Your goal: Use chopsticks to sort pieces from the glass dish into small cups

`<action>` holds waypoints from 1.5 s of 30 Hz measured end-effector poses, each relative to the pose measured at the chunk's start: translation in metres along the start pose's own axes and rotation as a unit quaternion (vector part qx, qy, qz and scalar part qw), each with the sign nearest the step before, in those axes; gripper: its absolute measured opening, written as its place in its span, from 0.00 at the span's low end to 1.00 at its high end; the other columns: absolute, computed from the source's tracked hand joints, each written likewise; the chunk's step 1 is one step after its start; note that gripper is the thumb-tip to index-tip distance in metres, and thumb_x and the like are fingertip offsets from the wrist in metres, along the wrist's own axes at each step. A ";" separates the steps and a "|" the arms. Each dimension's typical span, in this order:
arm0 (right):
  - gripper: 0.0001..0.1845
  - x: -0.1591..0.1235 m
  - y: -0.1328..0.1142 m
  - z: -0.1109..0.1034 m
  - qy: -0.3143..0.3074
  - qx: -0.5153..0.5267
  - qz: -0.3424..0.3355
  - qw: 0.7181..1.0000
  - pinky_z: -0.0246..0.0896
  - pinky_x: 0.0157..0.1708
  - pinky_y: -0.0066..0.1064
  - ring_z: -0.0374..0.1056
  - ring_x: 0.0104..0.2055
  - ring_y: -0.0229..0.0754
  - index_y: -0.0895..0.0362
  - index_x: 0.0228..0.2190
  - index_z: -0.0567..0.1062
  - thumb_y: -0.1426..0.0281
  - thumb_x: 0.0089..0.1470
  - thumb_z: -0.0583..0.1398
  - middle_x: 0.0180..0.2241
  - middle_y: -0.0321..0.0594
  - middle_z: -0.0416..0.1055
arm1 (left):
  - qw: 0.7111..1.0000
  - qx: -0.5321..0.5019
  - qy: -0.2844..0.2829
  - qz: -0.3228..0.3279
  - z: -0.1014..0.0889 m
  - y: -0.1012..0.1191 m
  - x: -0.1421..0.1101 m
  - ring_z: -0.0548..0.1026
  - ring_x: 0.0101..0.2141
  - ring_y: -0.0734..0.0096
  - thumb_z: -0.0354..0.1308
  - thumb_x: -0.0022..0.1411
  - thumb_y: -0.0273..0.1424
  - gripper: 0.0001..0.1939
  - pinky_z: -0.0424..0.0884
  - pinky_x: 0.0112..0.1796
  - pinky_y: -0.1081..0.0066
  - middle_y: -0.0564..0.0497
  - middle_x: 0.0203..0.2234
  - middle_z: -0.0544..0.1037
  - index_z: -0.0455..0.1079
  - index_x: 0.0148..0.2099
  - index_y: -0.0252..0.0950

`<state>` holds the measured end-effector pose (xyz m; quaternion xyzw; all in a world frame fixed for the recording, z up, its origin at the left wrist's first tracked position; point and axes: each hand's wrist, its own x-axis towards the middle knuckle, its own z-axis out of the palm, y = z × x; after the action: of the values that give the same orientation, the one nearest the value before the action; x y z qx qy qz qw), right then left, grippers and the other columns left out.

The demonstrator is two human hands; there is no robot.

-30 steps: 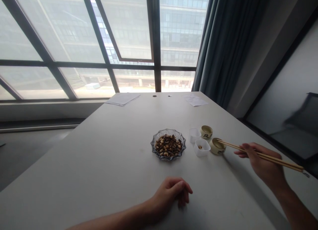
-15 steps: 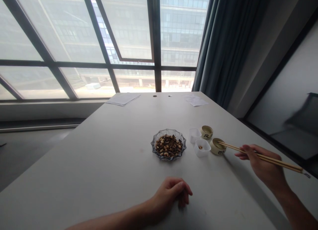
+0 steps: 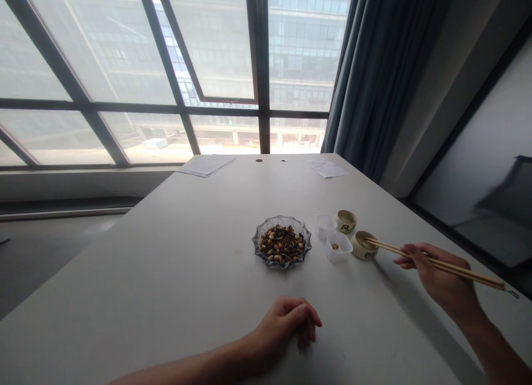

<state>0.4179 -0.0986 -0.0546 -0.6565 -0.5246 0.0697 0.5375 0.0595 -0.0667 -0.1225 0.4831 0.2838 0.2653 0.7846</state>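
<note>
My right hand [image 3: 446, 280] grips a pair of long wooden chopsticks [image 3: 457, 270]. Their tips reach into the nearer tan ceramic cup [image 3: 366, 253], which has a dark character on its side; whether they pinch anything there I cannot make out. Left of that cup is a small clear plastic tub [image 3: 338, 255] with a few brown bits at its bottom. A glass bowl [image 3: 281, 266] with a scalloped rim holds a mix of seeds and nuts [image 3: 282, 244]. My left hand [image 3: 286, 321] rests on the table in front of the bowl, fingers curled together, with nothing visible in it.
Behind the nearer containers stand a second clear tub [image 3: 325, 226] and a second tan cup [image 3: 346, 221]. Papers lie at the far left [image 3: 208, 165] and far right [image 3: 328, 168] of the white table [image 3: 187, 252]. Large windows and a dark curtain [image 3: 382, 80] are beyond.
The chopsticks and my right hand have shifted very slightly, the tips still inside the nearer cup. My left hand has stayed in place.
</note>
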 end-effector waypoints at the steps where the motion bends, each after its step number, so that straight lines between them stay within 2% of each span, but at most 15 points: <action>1: 0.17 0.000 -0.001 0.000 -0.014 -0.003 -0.025 1.000 0.78 0.30 0.33 0.81 0.28 0.47 0.54 0.33 0.82 0.53 0.61 0.67 0.27 0.41 0.82 | 1.000 0.000 0.000 0.000 0.000 0.000 0.000 0.69 0.21 0.73 0.66 0.61 0.53 0.27 0.64 0.27 0.73 0.51 0.20 0.75 0.78 0.33 0.30; 5: 0.12 0.001 -0.009 0.000 -0.084 -0.015 -0.151 0.985 0.77 0.28 0.31 0.79 0.28 0.44 0.53 0.32 0.81 0.61 0.65 0.65 0.29 0.40 0.80 | 1.000 -0.001 -0.002 0.002 0.000 0.001 0.000 0.70 0.21 0.72 0.66 0.61 0.53 0.27 0.65 0.27 0.73 0.50 0.20 0.75 0.78 0.33 0.30; 7: 0.10 0.002 -0.013 0.002 -0.103 -0.022 -0.193 0.976 0.77 0.28 0.30 0.79 0.28 0.42 0.53 0.33 0.80 0.64 0.66 0.63 0.31 0.39 0.79 | 1.000 0.000 -0.002 0.003 0.000 0.001 0.000 0.69 0.21 0.73 0.66 0.61 0.53 0.27 0.65 0.27 0.73 0.51 0.20 0.75 0.78 0.34 0.30; 14: 0.07 0.004 -0.025 0.010 -0.104 -0.042 -0.265 0.958 0.76 0.28 0.27 0.78 0.29 0.39 0.53 0.33 0.79 0.70 0.67 0.63 0.32 0.38 0.78 | 1.000 0.000 0.003 0.005 0.000 -0.001 0.000 0.69 0.21 0.73 0.67 0.60 0.54 0.28 0.64 0.27 0.73 0.51 0.20 0.74 0.79 0.34 0.29; 27: 0.08 0.006 -0.024 0.006 -0.080 -0.085 -0.286 0.951 0.73 0.28 0.29 0.77 0.28 0.39 0.53 0.34 0.78 0.70 0.68 0.62 0.31 0.38 0.78 | 1.000 -0.003 0.000 0.005 0.001 -0.001 0.000 0.69 0.22 0.72 0.66 0.61 0.53 0.27 0.65 0.28 0.73 0.50 0.20 0.75 0.78 0.33 0.29; 30: 0.08 0.007 -0.028 0.005 -0.063 -0.072 -0.272 0.958 0.74 0.30 0.31 0.78 0.29 0.40 0.53 0.33 0.79 0.69 0.67 0.63 0.31 0.37 0.79 | 1.000 -0.003 0.001 0.004 0.001 -0.001 0.000 0.69 0.21 0.73 0.66 0.61 0.53 0.27 0.65 0.28 0.73 0.50 0.20 0.75 0.78 0.34 0.30; 33: 0.07 0.008 -0.043 0.009 -0.045 -0.028 -0.239 0.970 0.76 0.32 0.32 0.78 0.30 0.41 0.52 0.34 0.80 0.69 0.67 0.64 0.32 0.37 0.79 | 1.000 -0.003 0.000 0.004 0.001 0.000 -0.001 0.69 0.22 0.73 0.66 0.61 0.53 0.27 0.65 0.28 0.73 0.51 0.20 0.75 0.78 0.34 0.30; 36: 0.07 0.008 -0.067 0.021 -0.059 0.039 -0.207 0.976 0.77 0.32 0.32 0.78 0.30 0.41 0.51 0.34 0.81 0.68 0.66 0.64 0.32 0.37 0.80 | 1.000 0.000 -0.003 0.005 0.000 -0.001 0.000 0.69 0.22 0.72 0.66 0.60 0.54 0.28 0.65 0.28 0.73 0.51 0.21 0.75 0.78 0.34 0.30; 40: 0.12 0.009 -0.097 0.049 -0.134 0.108 -0.181 0.968 0.77 0.30 0.32 0.77 0.30 0.42 0.53 0.32 0.81 0.65 0.68 0.63 0.31 0.40 0.80 | 1.000 0.005 -0.007 0.006 0.000 -0.002 0.001 0.69 0.21 0.72 0.65 0.60 0.55 0.29 0.64 0.28 0.72 0.50 0.20 0.75 0.78 0.34 0.30; 45: 0.18 0.009 -0.112 0.089 -0.228 0.089 -0.196 0.949 0.74 0.29 0.32 0.76 0.29 0.42 0.53 0.29 0.79 0.59 0.69 0.61 0.28 0.40 0.78 | 1.000 0.011 -0.010 0.007 0.001 -0.001 0.001 0.68 0.21 0.73 0.65 0.59 0.56 0.29 0.63 0.27 0.72 0.50 0.20 0.75 0.77 0.34 0.30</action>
<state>0.2943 -0.0499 0.0001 -0.4566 -0.7432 0.1575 0.4629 0.0613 -0.0672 -0.1230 0.4963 0.2752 0.2627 0.7803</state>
